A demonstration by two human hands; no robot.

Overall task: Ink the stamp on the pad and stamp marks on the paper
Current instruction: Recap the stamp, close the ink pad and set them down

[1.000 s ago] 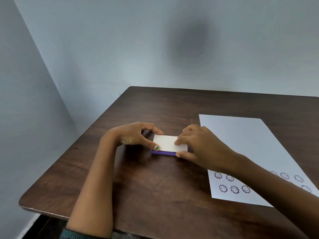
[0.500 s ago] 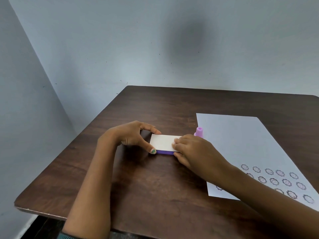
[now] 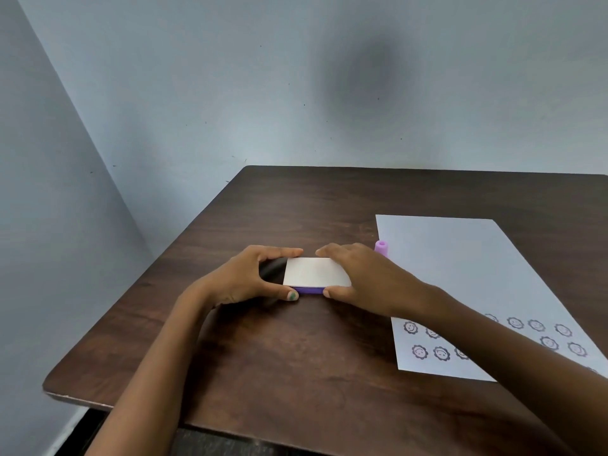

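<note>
The ink pad is a flat purple case with a white lid, lying closed on the dark wooden table. My left hand grips its left end, thumb at the near corner and fingers at the far edge. My right hand holds its right end the same way. A small pink stamp stands upright just behind my right hand, at the left edge of the white paper. Two rows of round smiley marks run along the paper's near end, partly hidden by my right forearm.
The table sits in a corner, with grey walls behind it and to the left. Its rounded near-left corner and front edge are close to me.
My right hand shifted from lying over the lid to gripping the pad's right end, and my left hand spread wider on the left end. The view moved a little.
</note>
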